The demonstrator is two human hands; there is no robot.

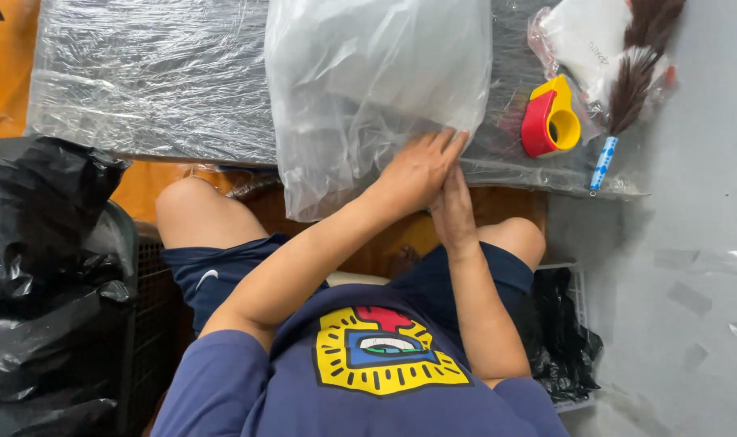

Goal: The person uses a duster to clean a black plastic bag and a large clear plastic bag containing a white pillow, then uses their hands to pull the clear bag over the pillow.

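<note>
left hand (417,170) lies flat and open on the plastic bag (368,89); right hand (452,212) beneath it, grip unclear; tape dispenser (550,121) to their right.

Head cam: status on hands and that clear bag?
Left hand flat on clear plastic bag, right hand under it at bag's lower edge. Bag lies on wrapped table. Red-yellow tape dispenser beside it, apart; nothing blocking.
</note>
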